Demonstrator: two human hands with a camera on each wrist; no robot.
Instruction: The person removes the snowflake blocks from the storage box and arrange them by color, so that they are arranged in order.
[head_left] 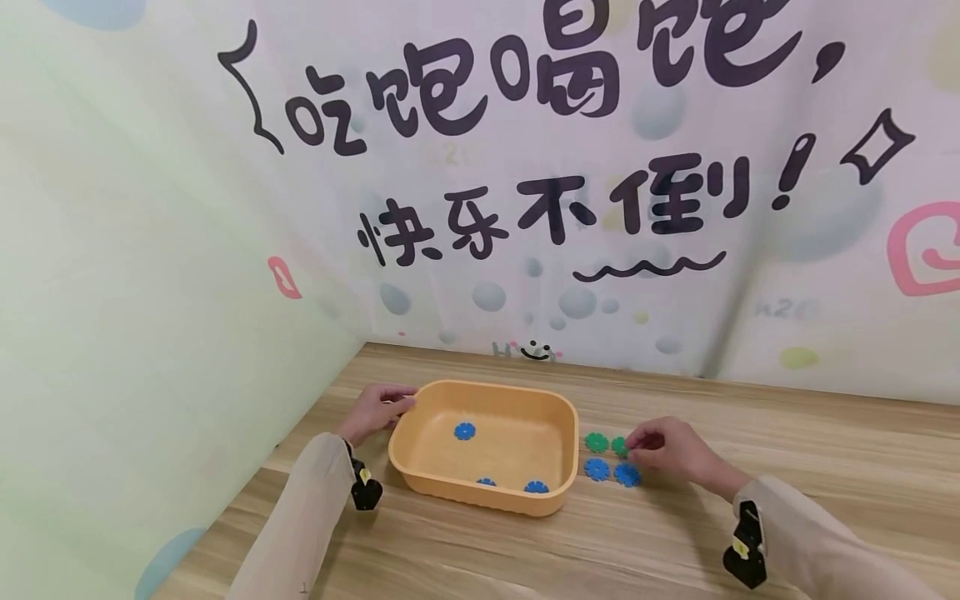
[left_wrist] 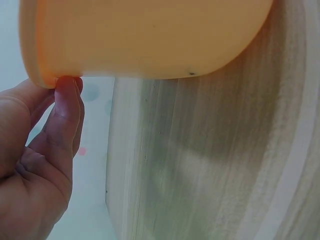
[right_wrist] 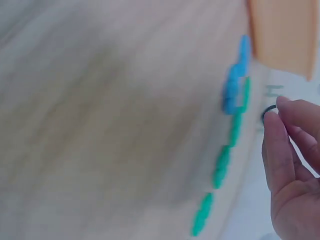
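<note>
A yellow-orange plastic basin (head_left: 480,497) rests on the wooden table, with several blue notched discs (head_left: 465,431) inside it. At its left end my left hand (head_left: 375,410) grips the rim; in the left wrist view the thumb and fingers of this hand (left_wrist: 42,155) meet the rim's edge. Right of the basin, blue discs (head_left: 597,469) lie in front of green discs (head_left: 596,442). Over the right end of these rows hovers my right hand (head_left: 673,450), covering part of a green disc. Its thumb and fingertips (right_wrist: 282,102) are close together, with no disc visible between them.
Several green discs (right_wrist: 221,167) form a row in the blurred right wrist view. Behind the table (head_left: 825,467) hangs a printed cloth (head_left: 487,333) with large dark lettering. A pale wall (head_left: 150,292) stands at the left. Each wrist carries a small black device (head_left: 366,486).
</note>
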